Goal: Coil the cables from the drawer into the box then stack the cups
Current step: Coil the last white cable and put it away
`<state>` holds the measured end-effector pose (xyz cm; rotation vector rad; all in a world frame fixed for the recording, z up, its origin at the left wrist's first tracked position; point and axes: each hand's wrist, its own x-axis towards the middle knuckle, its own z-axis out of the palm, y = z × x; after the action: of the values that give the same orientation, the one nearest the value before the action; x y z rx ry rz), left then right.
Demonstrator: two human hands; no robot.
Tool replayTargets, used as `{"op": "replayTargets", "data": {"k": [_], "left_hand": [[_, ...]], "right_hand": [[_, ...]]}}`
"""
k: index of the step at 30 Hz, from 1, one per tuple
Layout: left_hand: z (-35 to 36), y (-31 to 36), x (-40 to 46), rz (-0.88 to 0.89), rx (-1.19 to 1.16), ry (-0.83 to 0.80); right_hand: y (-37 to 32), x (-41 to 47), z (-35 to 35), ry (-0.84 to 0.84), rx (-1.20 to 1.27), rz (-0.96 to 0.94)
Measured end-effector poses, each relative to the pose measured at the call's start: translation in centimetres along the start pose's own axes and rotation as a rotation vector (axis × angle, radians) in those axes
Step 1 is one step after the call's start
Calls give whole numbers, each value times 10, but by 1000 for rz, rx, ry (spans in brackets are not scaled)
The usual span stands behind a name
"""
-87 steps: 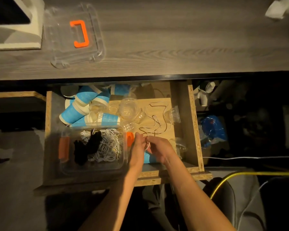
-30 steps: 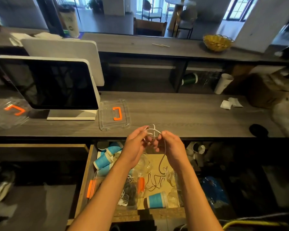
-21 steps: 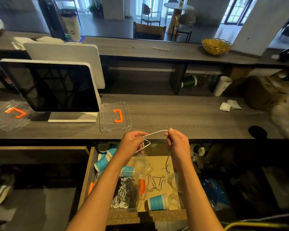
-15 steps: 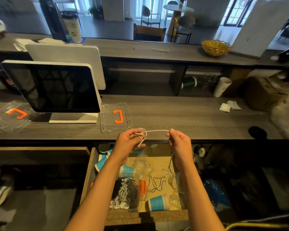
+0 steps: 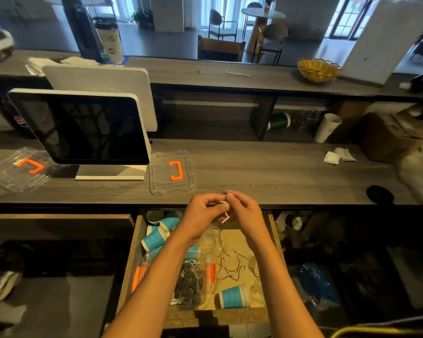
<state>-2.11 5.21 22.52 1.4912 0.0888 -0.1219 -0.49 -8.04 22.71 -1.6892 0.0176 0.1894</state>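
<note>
Head view: hands close together on a white cable

Head view, over an open drawer (image 5: 132, 252). Half a second ago the hands were apart, stretching the cable; now the left hand (image 5: 203, 213) and right hand (image 5: 242, 211) meet above the drawer's back edge, both pinching the cable (image 5: 225, 217), fingers curled. Another loop seems formed. The box (image 5: 206, 304) with coiled cables sits in the drawer's front, loose cups (image 5: 232, 298) beside it, still unstacked.

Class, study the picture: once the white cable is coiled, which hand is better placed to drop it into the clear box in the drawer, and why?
Probably the left hand: it pinches the white cable with the right hand, and the clear box lies below the left forearm.
</note>
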Motion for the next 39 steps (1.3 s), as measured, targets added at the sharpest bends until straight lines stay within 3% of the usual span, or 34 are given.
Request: {"op": "replayTargets", "data": {"k": [3,8,12,16,19,23,25,29,32,36,39], "left_hand": [[-6,-1,1,-10,42,87],[-32,-15,6,109,437,81],[-39,-13,2,187,171,134],[-34,-15,2,139,-83,203],[-26,-7,2,120,70,238],[-13,4,2,175,299,108],[-10,4,3,163,340,111],[-23,1,5,111,347,122],[-26,-1,1,-15,216,-18],[-31,-13,-6,-188,-171,-110],[-36,-17,-8,-232,-248,-160]], "right_hand": [[1,1,-2,58,39,47],[4,2,-26,36,-78,6],[4,6,-43,126,-144,7],[8,10,-43,198,-295,7],[9,9,-38,87,-443,-40],[3,0,-19,-213,-82,-80],[3,-1,-12,-267,-5,-65],[4,-1,-19,-307,-135,-32],[2,-1,-21,-180,-45,-54],[-5,2,-30,-12,174,-74],[-3,0,-31,57,127,-72]]}}
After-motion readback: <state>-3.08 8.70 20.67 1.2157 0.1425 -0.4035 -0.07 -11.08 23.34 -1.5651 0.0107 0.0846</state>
